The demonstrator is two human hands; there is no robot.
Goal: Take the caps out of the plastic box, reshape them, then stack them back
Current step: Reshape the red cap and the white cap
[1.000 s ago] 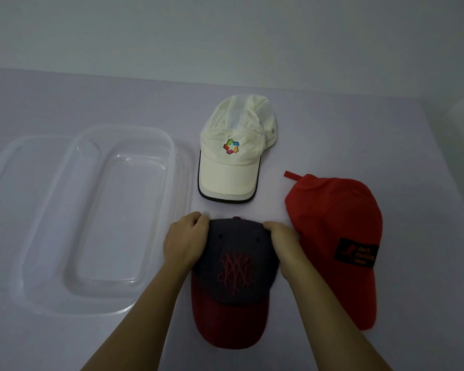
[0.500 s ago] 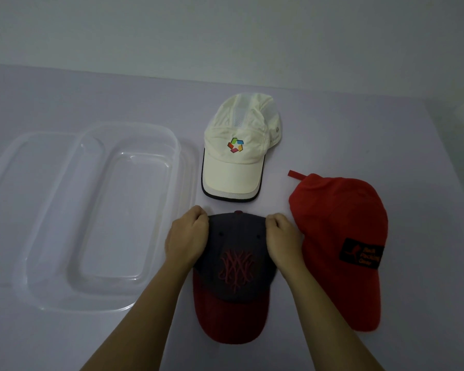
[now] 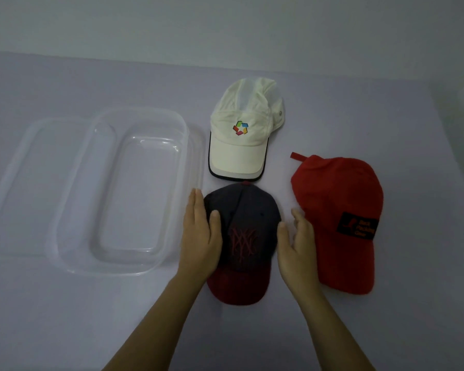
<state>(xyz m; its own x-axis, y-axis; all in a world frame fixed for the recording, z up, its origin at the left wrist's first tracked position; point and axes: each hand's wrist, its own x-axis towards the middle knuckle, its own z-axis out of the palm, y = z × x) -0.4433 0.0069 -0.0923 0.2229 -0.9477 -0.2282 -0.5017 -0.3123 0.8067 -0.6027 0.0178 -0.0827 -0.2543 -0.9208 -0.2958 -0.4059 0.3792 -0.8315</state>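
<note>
since half a second ago both hands have let go of the back of the crown and opened: the left hand (image 3: 198, 236) and right hand (image 3: 296, 250) now flank the dark cap (image 3: 248, 210) instead of gripping it. the left fingers (image 3: 197, 207) are straight and held together, laid along the crown's side with the thumb resting on top. the right fingers (image 3: 298, 218) are loosely spread and a little curled, beside the opposite side; contact there cannot be told. the cap lies between the two sets of fingers, brim toward the wrists, probably so the palms can press the crown round. beyond the fingertips lies the white cap (image 3: 241, 145). just outside the right fingers lies the red cap (image 3: 338, 210). outside the left fingers stands the plastic box (image 3: 134, 269), holding no caps; restacking is judged not yet begun.
</note>
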